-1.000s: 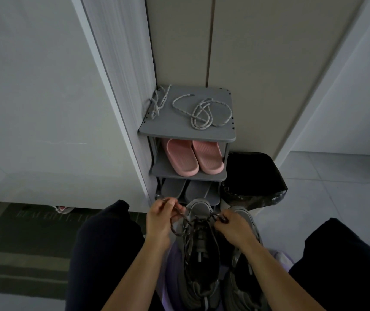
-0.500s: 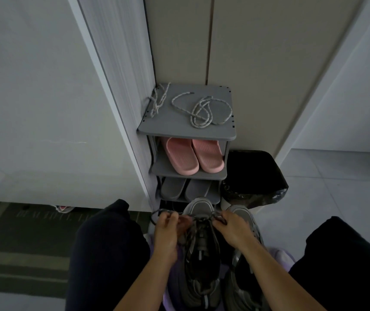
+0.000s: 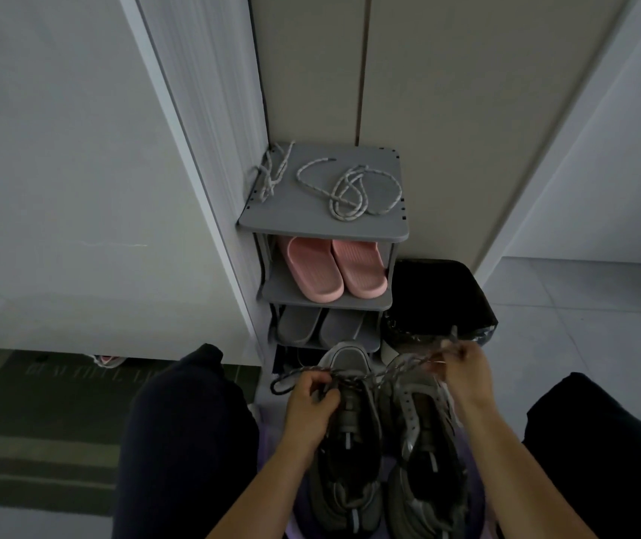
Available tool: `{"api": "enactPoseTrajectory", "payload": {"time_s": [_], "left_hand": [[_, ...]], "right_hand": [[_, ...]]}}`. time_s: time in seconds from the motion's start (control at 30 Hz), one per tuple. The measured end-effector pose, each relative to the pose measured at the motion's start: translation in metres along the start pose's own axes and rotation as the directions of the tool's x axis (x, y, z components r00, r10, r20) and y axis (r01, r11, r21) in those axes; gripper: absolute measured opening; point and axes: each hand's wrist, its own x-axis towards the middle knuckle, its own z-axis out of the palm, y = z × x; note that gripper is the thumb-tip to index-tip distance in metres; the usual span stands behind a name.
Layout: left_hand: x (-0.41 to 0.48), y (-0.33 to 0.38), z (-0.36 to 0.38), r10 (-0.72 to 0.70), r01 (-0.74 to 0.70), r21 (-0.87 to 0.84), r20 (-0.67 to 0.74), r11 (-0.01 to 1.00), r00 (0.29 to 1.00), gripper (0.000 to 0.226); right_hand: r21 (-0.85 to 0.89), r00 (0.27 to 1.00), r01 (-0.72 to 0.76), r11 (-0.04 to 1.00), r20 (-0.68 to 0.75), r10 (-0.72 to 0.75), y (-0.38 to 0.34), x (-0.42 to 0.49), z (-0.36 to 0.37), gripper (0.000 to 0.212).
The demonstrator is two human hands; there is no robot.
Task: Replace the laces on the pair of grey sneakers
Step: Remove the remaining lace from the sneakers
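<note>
Two grey sneakers stand side by side between my knees, the left sneaker (image 3: 344, 441) and the right sneaker (image 3: 423, 453), toes pointing away. A dark speckled lace (image 3: 400, 371) runs taut across the left sneaker's toe end. My left hand (image 3: 311, 406) pinches it at the left, with a loop sticking out to the left. My right hand (image 3: 462, 369) grips the lace's other end, pulled out to the right above the right sneaker. Two pale speckled laces (image 3: 350, 188) lie loose on the top of the grey shoe rack (image 3: 291, 221).
The rack stands just beyond the sneakers, holding pink slippers (image 3: 334, 272) and grey slippers (image 3: 318, 324) on lower shelves. A black-lined bin (image 3: 439, 301) sits right of it. My dark-trousered knees flank the sneakers. A dark mat (image 3: 39, 402) lies at the left.
My right hand has drawn the lace end out to the right and upward, stretching it taut. My left hand has dropped lower onto the left sneaker's toe end.
</note>
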Motion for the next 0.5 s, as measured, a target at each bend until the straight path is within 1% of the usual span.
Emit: {"api": "enactPoseTrajectory", "payload": {"time_s": [0.03, 0.07, 0.1, 0.13, 0.17, 0.2, 0.23, 0.27, 0.3, 0.33, 0.4, 0.43, 0.5], "left_hand": [[-0.001, -0.001, 0.001, 0.002, -0.002, -0.014, -0.002, 1.000, 1.000, 0.013], [-0.002, -0.002, 0.002, 0.002, -0.002, -0.028, -0.008, 1.000, 1.000, 0.013], [-0.002, -0.002, 0.003, 0.001, -0.001, -0.036, -0.017, 0.999, 1.000, 0.015], [-0.001, -0.003, 0.004, 0.001, -0.002, -0.041, -0.025, 0.999, 1.000, 0.017], [0.000, -0.003, 0.005, 0.008, -0.009, -0.040, -0.030, 0.999, 1.000, 0.019], [0.000, -0.003, 0.005, 0.022, -0.023, -0.030, -0.033, 0.999, 0.999, 0.020], [-0.001, -0.003, 0.005, 0.039, -0.040, -0.017, -0.032, 0.999, 0.999, 0.020], [-0.002, -0.002, 0.006, 0.054, -0.055, -0.001, -0.031, 0.999, 0.998, 0.020], [-0.002, -0.002, 0.005, 0.065, -0.065, 0.015, -0.029, 0.998, 0.997, 0.021], [-0.002, -0.002, 0.005, 0.071, -0.070, 0.027, -0.027, 0.997, 0.997, 0.022], [0.000, -0.003, 0.003, 0.064, -0.063, 0.038, -0.023, 0.997, 0.998, 0.021], [0.000, -0.003, 0.003, 0.058, -0.057, 0.044, -0.021, 0.997, 0.998, 0.019], [0.002, -0.003, 0.002, 0.049, -0.048, 0.065, -0.018, 0.997, 0.999, 0.016]], "right_hand": [[-0.039, 1.000, 0.021, 0.999, -0.001, -0.021, 0.003, 0.003, -0.003, 0.020], [-0.063, 0.998, 0.034, 0.997, 0.053, -0.030, 0.001, 0.001, -0.006, 0.021], [-0.100, 0.987, 0.042, 0.994, 0.159, -0.026, 0.001, -0.002, -0.005, 0.021], [-0.162, 0.955, 0.069, 0.984, 0.295, -0.018, 0.003, -0.007, -0.001, 0.018], [-0.257, 0.910, 0.131, 0.957, 0.413, -0.014, 0.001, -0.013, 0.004, 0.014], [-0.365, 0.872, 0.219, 0.905, 0.490, -0.014, 0.004, -0.016, 0.010, 0.011], [-0.465, 0.849, 0.315, 0.827, 0.528, -0.026, 0.006, -0.018, 0.018, 0.012], [-0.545, 0.846, 0.376, 0.750, 0.532, -0.037, 0.005, -0.021, 0.026, 0.014], [-0.573, 0.848, 0.396, 0.717, 0.529, -0.045, 0.004, -0.024, 0.033, 0.015], [-0.575, 0.853, 0.397, 0.715, 0.519, -0.057, 0.003, -0.027, 0.039, 0.016], [-0.571, 0.874, 0.386, 0.724, 0.478, -0.089, 0.002, -0.031, 0.045, 0.016], [-0.548, 0.884, 0.381, 0.745, 0.451, -0.120, 0.003, -0.032, 0.045, 0.017], [-0.424, 0.925, 0.295, 0.856, 0.352, -0.145, 0.004, -0.028, 0.039, 0.020]]}}
